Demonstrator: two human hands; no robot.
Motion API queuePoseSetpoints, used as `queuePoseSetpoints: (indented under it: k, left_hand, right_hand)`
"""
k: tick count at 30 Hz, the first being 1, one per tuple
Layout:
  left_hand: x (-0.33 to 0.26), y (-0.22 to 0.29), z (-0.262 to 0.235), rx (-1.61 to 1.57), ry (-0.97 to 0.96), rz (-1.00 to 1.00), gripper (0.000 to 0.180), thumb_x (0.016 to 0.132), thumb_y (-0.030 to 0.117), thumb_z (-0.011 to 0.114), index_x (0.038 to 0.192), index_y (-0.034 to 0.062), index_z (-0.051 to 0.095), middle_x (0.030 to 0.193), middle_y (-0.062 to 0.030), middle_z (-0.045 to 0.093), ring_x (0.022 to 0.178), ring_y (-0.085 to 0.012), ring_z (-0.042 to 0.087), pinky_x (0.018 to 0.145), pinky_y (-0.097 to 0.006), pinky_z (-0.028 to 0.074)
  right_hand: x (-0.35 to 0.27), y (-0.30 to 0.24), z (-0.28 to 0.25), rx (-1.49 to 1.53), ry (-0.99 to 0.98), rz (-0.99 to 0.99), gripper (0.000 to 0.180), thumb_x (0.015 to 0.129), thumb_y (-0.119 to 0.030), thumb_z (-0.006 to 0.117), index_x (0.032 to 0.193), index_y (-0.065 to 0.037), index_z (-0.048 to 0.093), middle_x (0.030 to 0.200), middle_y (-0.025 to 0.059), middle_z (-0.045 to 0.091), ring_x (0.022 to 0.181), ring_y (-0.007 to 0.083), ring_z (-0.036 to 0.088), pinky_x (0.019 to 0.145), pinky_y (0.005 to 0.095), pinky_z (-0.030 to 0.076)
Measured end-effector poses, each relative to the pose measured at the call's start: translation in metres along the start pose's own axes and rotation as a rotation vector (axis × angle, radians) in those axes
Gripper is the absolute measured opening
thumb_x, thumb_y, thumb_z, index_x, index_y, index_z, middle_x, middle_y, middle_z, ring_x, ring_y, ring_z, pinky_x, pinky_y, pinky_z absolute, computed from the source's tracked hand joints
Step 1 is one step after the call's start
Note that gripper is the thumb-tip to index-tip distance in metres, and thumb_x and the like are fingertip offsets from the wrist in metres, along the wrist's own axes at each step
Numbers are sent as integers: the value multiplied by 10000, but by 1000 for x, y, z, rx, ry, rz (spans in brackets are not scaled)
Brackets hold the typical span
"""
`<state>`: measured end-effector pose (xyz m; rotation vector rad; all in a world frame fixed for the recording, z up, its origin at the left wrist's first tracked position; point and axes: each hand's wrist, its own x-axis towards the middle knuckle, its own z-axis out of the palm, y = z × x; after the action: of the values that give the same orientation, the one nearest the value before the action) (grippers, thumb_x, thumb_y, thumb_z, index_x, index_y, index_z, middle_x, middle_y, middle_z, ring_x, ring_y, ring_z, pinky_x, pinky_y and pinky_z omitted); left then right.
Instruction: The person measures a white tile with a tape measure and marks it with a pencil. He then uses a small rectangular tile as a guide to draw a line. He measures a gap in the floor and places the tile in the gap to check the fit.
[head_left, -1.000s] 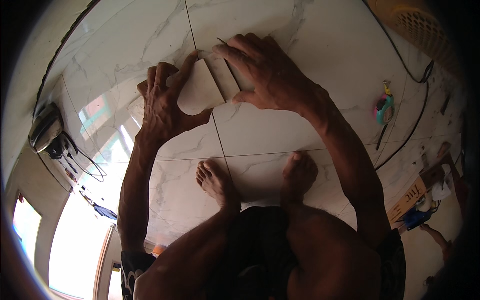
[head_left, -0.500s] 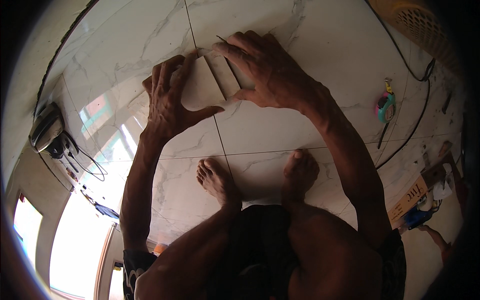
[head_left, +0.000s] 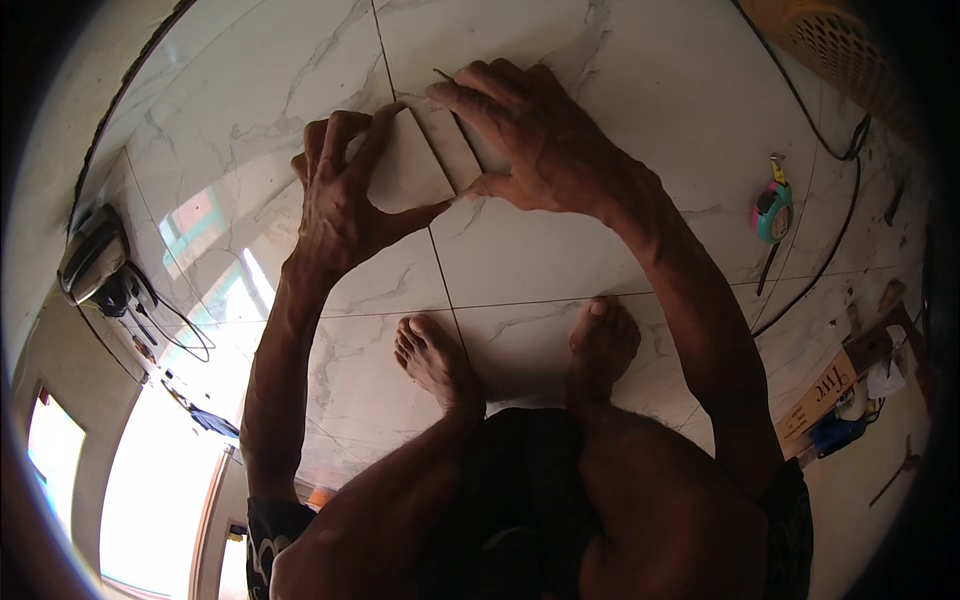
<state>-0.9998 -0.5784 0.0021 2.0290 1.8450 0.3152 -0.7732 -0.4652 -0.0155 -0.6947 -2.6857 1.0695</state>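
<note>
A whitish square tile piece point(head_left: 408, 163) lies on the marbled floor, its right edge over or against a narrower tile strip point(head_left: 449, 140). My left hand point(head_left: 335, 205) spans the square piece, fingers at its far end and thumb along its near edge. Around the strip curves my right hand point(head_left: 545, 140), thumb tip by the near corner and index finger by the far end. From between the right fingers pokes the tip of a thin dark stick point(head_left: 441, 75); the rest of it is hidden.
A teal and pink tape measure point(head_left: 773, 212) with a bit of yellow blade out lies to the right, beside a black cable point(head_left: 835, 240). At far right are a cardboard box point(head_left: 820, 400) and a yellow perforated basket point(head_left: 835, 45). A dark corded appliance point(head_left: 95, 255) is at far left.
The square piece has shifted slightly right over the strip. My left thumb has closed in to its near edge. The right hand has barely moved. Another person's arm at lower right has gone.
</note>
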Motion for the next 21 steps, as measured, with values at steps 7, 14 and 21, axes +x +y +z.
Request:
queuePoseSetpoints:
  k: [7, 14, 21]
  left_hand:
    - [1, 4, -1, 15, -34, -40, 1037, 540, 461, 1007, 1414, 78, 603, 1240, -88, 532, 1190, -317, 463, 865, -523, 434]
    - [1, 2, -2, 8, -39, -31, 1032, 544, 450, 1005, 1417, 73, 604, 1234, -84, 533, 1186, -321, 462, 871, -519, 434]
    - [4, 7, -8, 30, -94, -68, 996, 558, 369, 1006, 1431, 134, 589, 1271, -78, 516, 1210, -348, 497, 969, -539, 484]
  right_hand:
    - [-1, 1, 2, -29, 24, -12, 913, 687, -243, 931, 1468, -65, 493, 1403, 102, 514, 1322, 278, 503, 1123, 425, 399]
    - [0, 1, -1, -52, 45, -45, 858, 691, -310, 920, 1400, -7, 544, 1370, 112, 550, 1297, 273, 526, 1052, 447, 430]
    - [0, 1, -1, -35, 1, -12, 904, 714, -257, 918, 1479, -64, 478, 1405, 115, 515, 1318, 272, 503, 1121, 424, 393]
